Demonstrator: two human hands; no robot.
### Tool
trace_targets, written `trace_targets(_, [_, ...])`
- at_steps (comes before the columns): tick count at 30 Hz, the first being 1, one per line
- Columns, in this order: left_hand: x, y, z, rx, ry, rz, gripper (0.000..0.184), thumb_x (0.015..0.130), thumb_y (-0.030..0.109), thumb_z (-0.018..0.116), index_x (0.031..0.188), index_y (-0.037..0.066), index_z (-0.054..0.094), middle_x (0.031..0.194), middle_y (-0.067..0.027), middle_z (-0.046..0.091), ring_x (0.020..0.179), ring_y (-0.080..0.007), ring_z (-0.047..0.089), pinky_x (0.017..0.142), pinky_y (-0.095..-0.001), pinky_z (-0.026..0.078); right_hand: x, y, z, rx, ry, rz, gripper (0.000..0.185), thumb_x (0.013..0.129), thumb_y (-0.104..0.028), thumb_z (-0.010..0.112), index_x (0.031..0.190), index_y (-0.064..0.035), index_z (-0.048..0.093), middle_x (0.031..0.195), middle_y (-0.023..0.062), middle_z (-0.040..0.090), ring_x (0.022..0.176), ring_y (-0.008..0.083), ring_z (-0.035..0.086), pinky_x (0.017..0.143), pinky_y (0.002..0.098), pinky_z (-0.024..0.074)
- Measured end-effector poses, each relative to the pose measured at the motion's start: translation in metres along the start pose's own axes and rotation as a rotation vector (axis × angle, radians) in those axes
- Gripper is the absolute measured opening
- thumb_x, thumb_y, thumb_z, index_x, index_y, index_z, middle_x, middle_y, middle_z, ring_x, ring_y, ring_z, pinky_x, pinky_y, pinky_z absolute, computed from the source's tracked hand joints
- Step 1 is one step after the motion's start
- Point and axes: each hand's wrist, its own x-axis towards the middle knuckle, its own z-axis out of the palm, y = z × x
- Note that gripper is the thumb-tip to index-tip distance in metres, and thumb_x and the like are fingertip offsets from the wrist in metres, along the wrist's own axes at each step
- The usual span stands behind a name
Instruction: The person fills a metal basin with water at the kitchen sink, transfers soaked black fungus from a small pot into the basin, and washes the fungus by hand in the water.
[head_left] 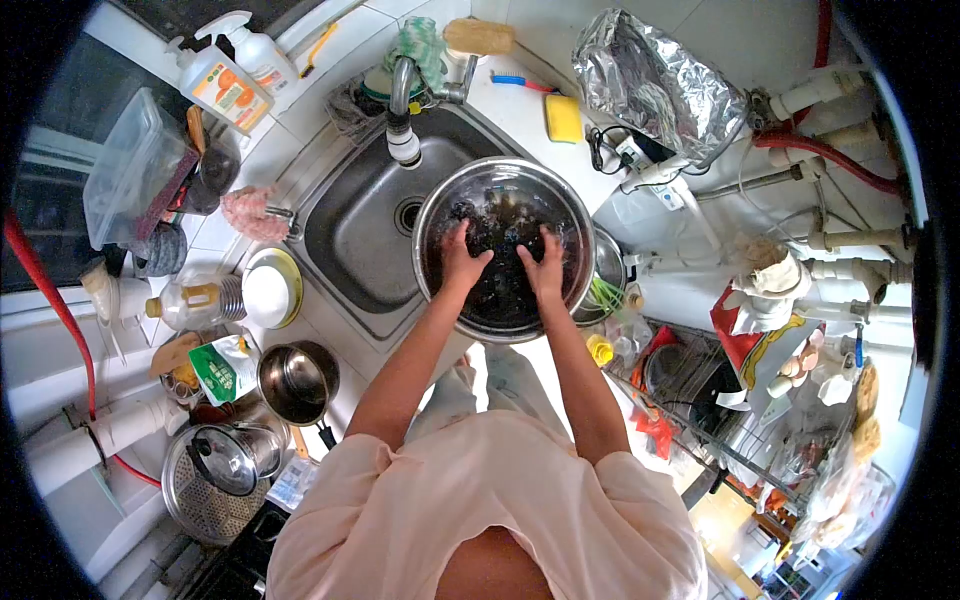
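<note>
A large round metal bowl (578, 215) stands at the right side of the sink, partly over its basin. Dark, wet pieces (503, 275) in liquid fill it; I cannot make out what they are. My left hand (464, 260) reaches in over the bowl's left side, fingers apart, fingertips at the dark contents. On the right side of the bowl my right hand (542, 265) is likewise spread, its fingertips touching the contents. Neither hand grips anything that I can see. The faucet (402, 140) hangs over the sink just left of the bowl.
The grey sink basin (350, 240) lies left of the bowl. A yellow sponge (564, 119), a brush (522, 82) and a foil-lined tray (655, 90) are behind at right. White plates (270, 290) and a pot (298, 382) stand at left. Green onions (606, 295) lie right of the bowl.
</note>
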Motion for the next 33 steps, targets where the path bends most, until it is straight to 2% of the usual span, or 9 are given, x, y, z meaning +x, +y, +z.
trace_targets(3, [0.006,0.014,0.016,-0.654,-0.231,-0.321,0.056,0.073,0.012,0.068,0.124,0.011,0.043,0.114,-0.0111,0.051,0.105,-0.0230,0.048,0.087,-0.0344,0.040,0.000,-0.006,0.032,0.401,-0.119,0.260,0.055,0.075,-0.023,0.067,0.122,-0.0068,0.044,0.120,0.0169,0.046,0.110,0.0301,0.044,0.092,0.0386,0.0353])
trace_targets(4, [0.008,0.016,0.019,-0.666,-0.236,-0.376,0.055,0.075,0.015,0.067,0.124,0.011,0.043,0.112,-0.0099,0.052,0.102,-0.0216,0.049,0.083,-0.0339,0.041,0.002,-0.011,0.040,0.709,-0.140,0.474,0.047,0.076,-0.017,0.065,0.119,-0.0062,0.047,0.118,0.0129,0.049,0.106,0.0229,0.047,0.090,0.0344,0.0371])
trace_targets(8, [0.010,0.044,0.005,-0.502,-0.260,-0.557,0.050,0.081,0.032,0.060,0.121,0.008,0.043,0.106,-0.0079,0.055,0.090,-0.0186,0.054,0.069,-0.0327,0.046,0.008,-0.018,0.040,0.699,-0.062,0.347,0.029,0.077,-0.006,0.062,0.105,-0.0035,0.055,0.105,0.0098,0.058,0.090,0.0159,0.053,0.081,0.0282,0.0416])
trace_targets(11, [0.021,0.018,0.025,-0.171,-0.030,-0.358,0.048,0.085,0.040,0.052,0.114,0.003,0.050,0.106,-0.0146,0.057,0.094,-0.0286,0.055,0.074,-0.0407,0.044,0.015,-0.020,0.032,0.477,-0.105,0.252,0.027,0.077,-0.008,0.064,0.102,-0.0024,0.055,0.102,0.0117,0.059,0.089,0.0154,0.054,0.078,0.0268,0.0420])
trace_targets(15, [0.019,0.049,-0.021,0.263,-0.157,-0.258,0.054,0.085,0.046,0.046,0.109,-0.002,0.052,0.104,-0.0198,0.055,0.097,-0.0360,0.051,0.083,-0.0433,0.040,0.017,-0.029,-0.004,0.010,0.046,-0.014,0.022,0.072,-0.006,0.066,0.090,0.0026,0.055,0.080,0.0115,0.058,0.073,0.0257,0.058,0.069,0.0306,0.0446])
trace_targets(19, [0.032,0.018,-0.005,0.151,0.241,0.202,0.043,0.083,0.027,0.055,0.111,-0.005,0.047,0.112,-0.0203,0.048,0.104,-0.0376,0.045,0.089,-0.0415,0.037,0.036,-0.037,-0.023,-0.100,0.049,-0.068,0.051,0.065,-0.008,0.070,0.112,-0.0072,0.050,0.109,0.0164,0.049,0.102,0.0351,0.046,0.088,0.0395,0.0392])
trace_targets(24, [0.048,0.031,0.020,-0.322,-0.140,-0.252,0.048,0.078,0.014,0.061,0.121,0.005,0.042,0.121,-0.0160,0.046,0.112,-0.0321,0.044,0.091,-0.0377,0.036,0.052,-0.007,0.043,0.474,-0.193,0.151,0.044,0.080,-0.023,0.063,0.119,-0.0080,0.049,0.120,0.0109,0.049,0.111,0.0222,0.045,0.092,0.0326,0.0353])
trace_targets(27, [0.052,0.021,0.024,-0.627,-0.247,-0.150,0.046,0.080,0.017,0.059,0.121,0.004,0.042,0.122,-0.0153,0.045,0.113,-0.0299,0.043,0.090,-0.0366,0.037,0.049,-0.010,0.047,0.721,-0.232,0.337,0.033,0.082,-0.020,0.061,0.111,-0.0074,0.054,0.108,0.0056,0.054,0.099,0.0159,0.049,0.085,0.0285,0.0391])
trace_targets(33, [0.041,0.023,0.027,-0.244,0.026,-0.029,0.030,0.082,0.022,0.056,0.105,0.003,0.053,0.096,-0.0193,0.059,0.090,-0.0321,0.056,0.078,-0.0359,0.043,0.034,-0.012,0.044,0.661,-0.085,0.257,0.017,0.082,-0.015,0.059,0.091,-0.0002,0.058,0.081,0.0065,0.059,0.072,0.0134,0.053,0.067,0.0251,0.0436])
